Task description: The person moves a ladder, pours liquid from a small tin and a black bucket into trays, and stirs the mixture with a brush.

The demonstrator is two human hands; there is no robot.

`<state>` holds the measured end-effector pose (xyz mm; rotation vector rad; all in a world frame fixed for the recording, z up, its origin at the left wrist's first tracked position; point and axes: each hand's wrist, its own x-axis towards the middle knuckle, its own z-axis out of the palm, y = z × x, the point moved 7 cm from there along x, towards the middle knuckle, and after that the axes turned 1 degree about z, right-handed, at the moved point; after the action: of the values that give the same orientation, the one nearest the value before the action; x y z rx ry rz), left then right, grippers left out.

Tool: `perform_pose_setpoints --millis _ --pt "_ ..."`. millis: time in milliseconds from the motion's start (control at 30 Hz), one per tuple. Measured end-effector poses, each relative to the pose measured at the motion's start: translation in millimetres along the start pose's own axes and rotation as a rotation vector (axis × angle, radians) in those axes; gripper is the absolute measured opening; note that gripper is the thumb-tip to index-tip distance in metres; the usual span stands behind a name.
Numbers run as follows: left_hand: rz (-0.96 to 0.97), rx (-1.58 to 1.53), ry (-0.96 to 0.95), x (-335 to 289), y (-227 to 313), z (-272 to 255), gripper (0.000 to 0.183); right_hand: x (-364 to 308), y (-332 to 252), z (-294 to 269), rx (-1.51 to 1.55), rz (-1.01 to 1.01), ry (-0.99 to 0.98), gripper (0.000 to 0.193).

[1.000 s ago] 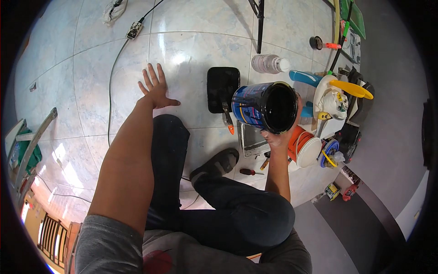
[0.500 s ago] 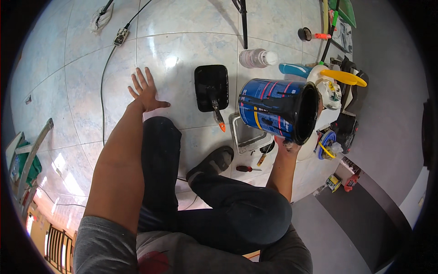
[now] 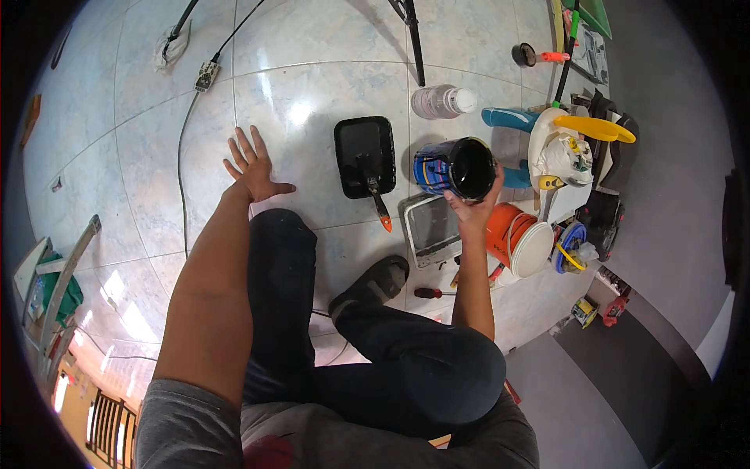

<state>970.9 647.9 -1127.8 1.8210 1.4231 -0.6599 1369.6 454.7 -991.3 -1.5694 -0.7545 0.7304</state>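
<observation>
My left hand (image 3: 255,170) is spread flat on the tiled floor, holding nothing. In my right hand (image 3: 473,211) is a blue paint can (image 3: 432,170), gripped by its near right side close to the rim. Black drips mark the can's outside, and its open mouth is dark within. The can is close to the floor; whether its base touches is hard to tell. Between my hands lies a black paint tray (image 3: 341,155) with black paint in it. A paintbrush (image 3: 380,208) rests in the tray, its orange-tipped handle hanging over the near edge.
Behind the can lies a clear plastic bottle (image 3: 444,102). Beside my right forearm are a grey-white tray (image 3: 412,234), an orange bucket (image 3: 502,227) with a white lid, and a screwdriver (image 3: 428,293). A power cord (image 3: 180,164) runs along the left. Assorted tools crowd the right wall.
The paint can has gone down and away from me toward the floor, now looking smaller, with my right hand still on it. The orange bucket has come into sight. My left hand stays put.
</observation>
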Motion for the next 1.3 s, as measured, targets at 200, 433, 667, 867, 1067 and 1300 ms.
perform_pose_setpoints --millis 200,433,667,867,1067,1300 --pt "0.004 0.001 0.029 2.3 -3.7 4.7 0.172 -4.9 40.8 7.7 -0.173 0.089 -0.064 0.116" --pt "0.026 -0.013 0.075 11.1 -3.8 10.7 0.173 -3.0 61.5 8.2 -0.243 0.082 -0.046 0.117" --pt "0.016 -0.018 0.123 17.7 -10.0 19.5 0.172 0.7 43.9 5.1 -0.356 0.057 0.011 0.115" --pt "0.064 -0.014 0.090 20.9 -1.6 24.9 0.172 -3.4 48.1 -24.3 -0.565 0.004 0.045 0.117" --pt "0.020 -0.027 0.186 23.9 -24.7 24.7 0.170 -60.2 23.9 -96.6 -0.822 0.311 0.014 0.069" --pt "0.029 0.045 0.181 31.1 -19.5 31.5 0.171 -237.2 118.2 -236.6 -1.204 1.095 0.223 0.056"
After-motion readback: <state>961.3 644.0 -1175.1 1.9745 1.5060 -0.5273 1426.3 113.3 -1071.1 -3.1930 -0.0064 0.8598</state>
